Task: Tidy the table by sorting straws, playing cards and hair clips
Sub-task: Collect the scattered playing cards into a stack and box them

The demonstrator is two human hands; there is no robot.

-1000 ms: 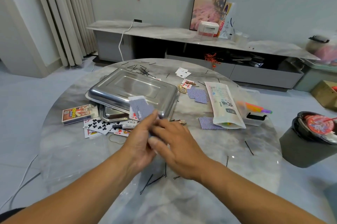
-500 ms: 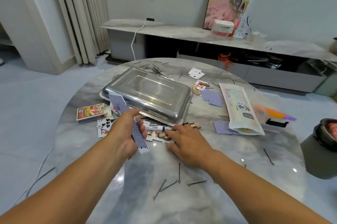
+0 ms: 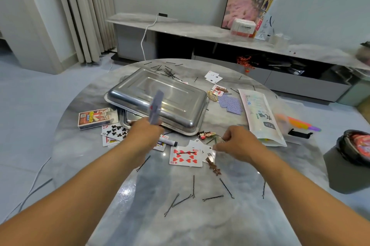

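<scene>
My left hand [image 3: 146,133] grips a small stack of blue-backed playing cards [image 3: 156,108], held upright in front of the steel tray lid [image 3: 160,95]. My right hand [image 3: 239,143] is to the right, its fingertips pinching a thin greenish hair clip [image 3: 216,139] just above the table. A ten of hearts [image 3: 185,158] lies face up between my hands with a black bobby pin across it. A brown hair clip [image 3: 213,167] and a cartoon hair clip [image 3: 206,135] lie close by. Several bobby pins [image 3: 193,185] are scattered nearer to me. Colourful straws [image 3: 298,122] lie at the right.
A card box [image 3: 94,118] and face-up club cards [image 3: 115,131] lie left of my left hand, a marker [image 3: 169,142] below it. Blue-backed cards [image 3: 230,103] and a white pouch [image 3: 260,117] lie right of the lid. More bobby pins [image 3: 168,72] are piled behind it. A bin [image 3: 352,159] stands off the table's right edge.
My left hand has lifted the card stack up in front of the lid. My right hand has moved right off the face-up cards, baring the ten of hearts, and now pinches a clip.
</scene>
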